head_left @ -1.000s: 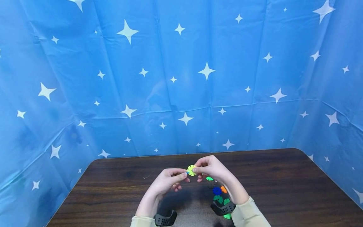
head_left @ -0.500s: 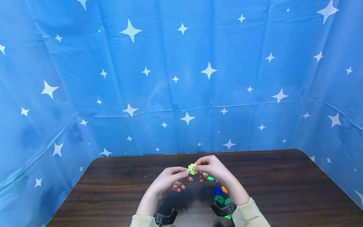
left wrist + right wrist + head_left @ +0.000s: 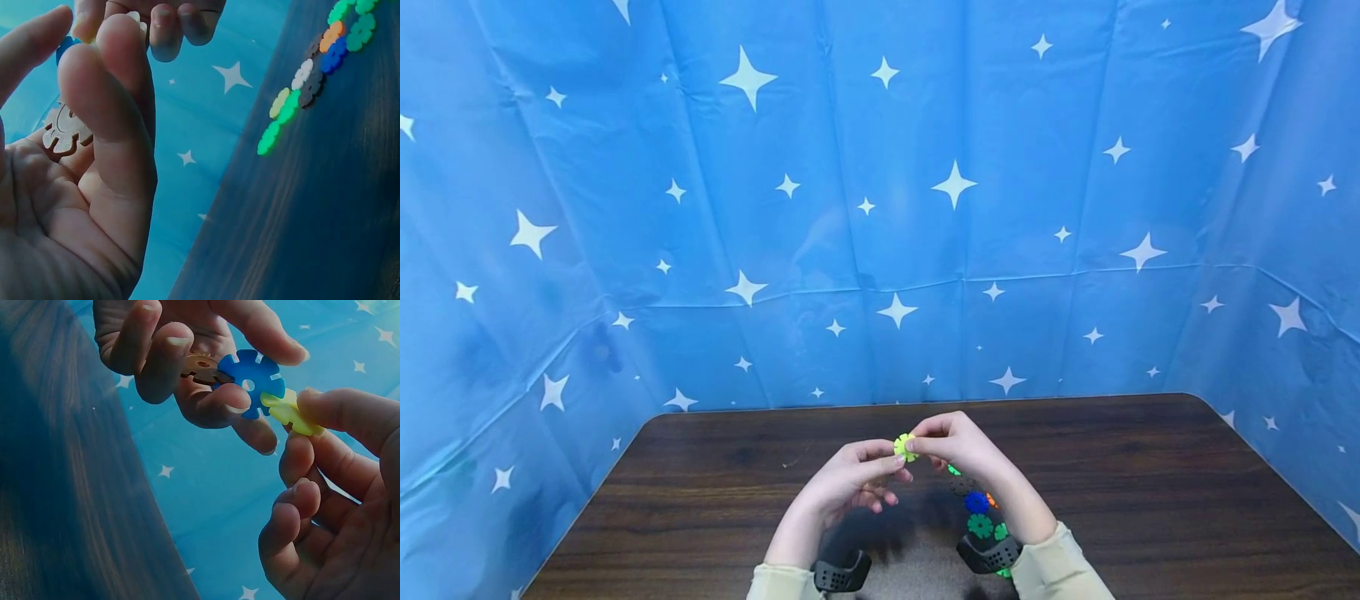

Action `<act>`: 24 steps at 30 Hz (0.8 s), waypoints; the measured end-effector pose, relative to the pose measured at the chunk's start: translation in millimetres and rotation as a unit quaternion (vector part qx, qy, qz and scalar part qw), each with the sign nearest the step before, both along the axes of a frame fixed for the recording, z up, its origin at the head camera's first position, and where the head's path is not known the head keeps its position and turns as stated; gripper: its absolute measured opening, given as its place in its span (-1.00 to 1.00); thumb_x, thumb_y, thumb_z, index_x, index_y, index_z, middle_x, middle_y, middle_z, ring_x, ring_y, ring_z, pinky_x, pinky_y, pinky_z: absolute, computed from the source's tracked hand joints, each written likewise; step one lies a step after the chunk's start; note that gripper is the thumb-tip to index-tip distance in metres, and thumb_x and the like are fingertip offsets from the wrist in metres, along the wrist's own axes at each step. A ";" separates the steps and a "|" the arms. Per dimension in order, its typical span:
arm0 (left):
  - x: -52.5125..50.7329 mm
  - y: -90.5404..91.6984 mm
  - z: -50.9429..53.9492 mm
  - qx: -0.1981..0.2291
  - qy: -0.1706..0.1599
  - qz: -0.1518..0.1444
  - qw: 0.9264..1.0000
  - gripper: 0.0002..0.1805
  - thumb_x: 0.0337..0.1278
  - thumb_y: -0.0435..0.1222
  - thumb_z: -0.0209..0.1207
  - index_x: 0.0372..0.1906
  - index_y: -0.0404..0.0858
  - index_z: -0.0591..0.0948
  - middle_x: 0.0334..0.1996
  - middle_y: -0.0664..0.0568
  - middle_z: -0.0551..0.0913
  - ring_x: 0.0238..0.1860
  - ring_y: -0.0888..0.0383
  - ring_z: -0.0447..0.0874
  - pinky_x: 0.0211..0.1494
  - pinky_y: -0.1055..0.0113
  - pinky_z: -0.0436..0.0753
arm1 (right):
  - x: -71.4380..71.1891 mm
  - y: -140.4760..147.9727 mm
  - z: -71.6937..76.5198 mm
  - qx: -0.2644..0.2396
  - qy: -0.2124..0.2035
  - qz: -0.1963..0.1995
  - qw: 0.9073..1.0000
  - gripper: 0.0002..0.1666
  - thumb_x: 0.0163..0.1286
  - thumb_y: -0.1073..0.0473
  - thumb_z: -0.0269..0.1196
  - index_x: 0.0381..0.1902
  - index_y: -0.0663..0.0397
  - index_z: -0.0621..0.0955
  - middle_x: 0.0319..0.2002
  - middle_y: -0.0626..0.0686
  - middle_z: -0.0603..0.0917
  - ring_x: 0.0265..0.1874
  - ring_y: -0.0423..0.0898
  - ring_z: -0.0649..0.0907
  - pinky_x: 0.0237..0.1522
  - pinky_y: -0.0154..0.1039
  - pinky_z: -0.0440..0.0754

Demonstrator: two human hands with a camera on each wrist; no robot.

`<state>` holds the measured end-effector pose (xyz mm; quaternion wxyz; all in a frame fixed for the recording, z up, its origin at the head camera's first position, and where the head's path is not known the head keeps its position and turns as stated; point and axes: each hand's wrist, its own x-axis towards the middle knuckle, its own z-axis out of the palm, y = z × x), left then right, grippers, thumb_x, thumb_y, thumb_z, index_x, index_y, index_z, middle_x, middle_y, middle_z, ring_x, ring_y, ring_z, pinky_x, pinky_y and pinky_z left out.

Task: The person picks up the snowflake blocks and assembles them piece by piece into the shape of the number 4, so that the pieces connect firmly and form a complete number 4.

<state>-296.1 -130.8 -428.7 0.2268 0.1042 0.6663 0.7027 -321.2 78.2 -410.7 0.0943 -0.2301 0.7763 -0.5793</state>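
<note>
Above the table, both hands meet at a small chain of notched plastic snowflake discs. My left hand [image 3: 850,487] pinches the blue disc [image 3: 257,370] between thumb and fingers. A brown disc [image 3: 201,367] joins the blue one's edge and lies among the left fingers; in the left wrist view this brown disc [image 3: 65,134] shows above the palm. My right hand [image 3: 966,448] pinches a yellow disc [image 3: 289,414] between thumb and index finger. The yellow disc's edge meets the blue one at a slot, tilted against it; how deep it sits cannot be told.
On the dark wooden table [image 3: 1150,483], linked discs lie below the right forearm, among them a blue disc [image 3: 977,502] and a dark green disc [image 3: 980,526]. The left wrist view adds an orange disc [image 3: 332,36] and a white disc [image 3: 302,74]. A blue star-patterned curtain [image 3: 820,208] surrounds the table.
Both hands stay almost in place. The yellow disc has shifted slightly left, closer against the left fingertips, and the bit of blue beside the left thumb no longer shows in the head view.
</note>
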 end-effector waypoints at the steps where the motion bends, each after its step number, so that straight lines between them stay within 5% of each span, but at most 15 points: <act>1: 0.1 0.4 0.8 0.001 0.001 0.000 1.000 -0.51 0.23 -0.11 0.25 0.14 -0.33 0.51 -0.25 -0.06 0.69 -0.52 0.22 0.65 -0.53 0.45 0.57 | -0.2 0.1 0.6 -0.001 0.000 0.001 1.000 -0.77 0.33 0.18 0.29 -0.25 0.29 0.69 -0.56 -0.04 0.55 -0.63 -0.12 0.43 -0.57 -0.25 0.48; 13: -0.7 -5.5 0.9 0.012 0.011 0.015 1.000 -0.49 0.32 -0.10 0.16 0.17 -0.38 0.45 -0.25 -0.07 0.69 -0.50 0.22 0.68 -0.51 0.43 0.60 | -7.3 15.9 2.4 0.049 0.020 0.022 0.998 -0.66 0.38 0.02 0.25 -0.06 0.14 0.69 -0.31 0.01 0.68 -0.50 0.03 0.54 -0.42 -0.05 0.60; 24: -0.7 -7.7 5.0 0.033 0.019 0.018 0.999 -0.50 0.31 -0.09 0.16 0.13 -0.40 0.45 -0.25 -0.08 0.70 -0.46 0.19 0.70 -0.46 0.42 0.63 | 4.8 69.0 -6.8 0.123 0.029 0.123 0.984 -0.76 0.34 0.16 0.28 -0.07 0.09 0.69 -0.27 0.03 0.68 -0.50 -0.15 0.53 -0.44 -0.16 0.53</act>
